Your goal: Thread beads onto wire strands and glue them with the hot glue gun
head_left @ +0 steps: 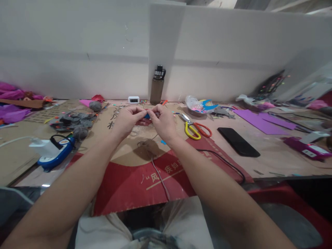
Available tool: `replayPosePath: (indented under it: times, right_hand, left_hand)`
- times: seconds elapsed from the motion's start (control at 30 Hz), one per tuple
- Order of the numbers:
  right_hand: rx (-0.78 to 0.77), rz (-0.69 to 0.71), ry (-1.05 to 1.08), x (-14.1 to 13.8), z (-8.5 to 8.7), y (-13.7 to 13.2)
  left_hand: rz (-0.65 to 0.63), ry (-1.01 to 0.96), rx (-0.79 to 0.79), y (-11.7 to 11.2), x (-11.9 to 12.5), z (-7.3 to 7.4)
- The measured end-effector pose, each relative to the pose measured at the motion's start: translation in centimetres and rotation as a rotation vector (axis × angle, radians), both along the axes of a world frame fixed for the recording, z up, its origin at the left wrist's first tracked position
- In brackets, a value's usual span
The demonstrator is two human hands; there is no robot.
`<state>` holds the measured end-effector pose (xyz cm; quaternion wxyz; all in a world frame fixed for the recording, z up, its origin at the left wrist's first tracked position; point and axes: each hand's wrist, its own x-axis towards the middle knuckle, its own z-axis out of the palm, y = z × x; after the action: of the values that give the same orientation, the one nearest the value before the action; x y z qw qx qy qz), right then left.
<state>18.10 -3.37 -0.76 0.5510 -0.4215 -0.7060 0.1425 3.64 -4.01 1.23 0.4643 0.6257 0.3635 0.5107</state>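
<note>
Above the cardboard sheet, my left hand and my right hand meet, both with closed fingers. Between their fingertips is a small blue piece, mostly covered, so its kind does not show. A thin grey yarn strand runs from the cardboard's front edge up to a loose tangle below my hands. Near my right wrist lies a blue scrap. Scissors with one yellow and one red handle rest to the right of my right hand.
A dark bottle and a small white digital clock stand at the back. Left are a blue power strip and grey scraps with yarn balls. Right lie a black phone, purple sheets and a magenta power strip.
</note>
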Motion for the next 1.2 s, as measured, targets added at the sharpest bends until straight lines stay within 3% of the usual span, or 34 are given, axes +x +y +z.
replayPosePath:
  times: [0.27,0.47,0.73,1.2]
  right_hand:
    - [0.019,0.062,0.063,-0.3,0.1,-0.6]
    - [0.036,0.011,0.010,-0.7,0.3,-1.1]
    - [-0.010,0.013,0.077,-1.4,-0.2,-1.0]
    - [-0.154,-0.030,0.281,-1.8,0.5,-1.0]
  left_hand:
    - [0.115,-0.065,0.006,-0.3,0.5,0.2]
    - [0.186,-0.110,0.043,-0.3,0.6,0.1]
    - [0.302,-0.032,0.124,-0.2,0.8,-0.5]
    - [0.295,-0.068,0.158,-0.1,1.2,-0.9]
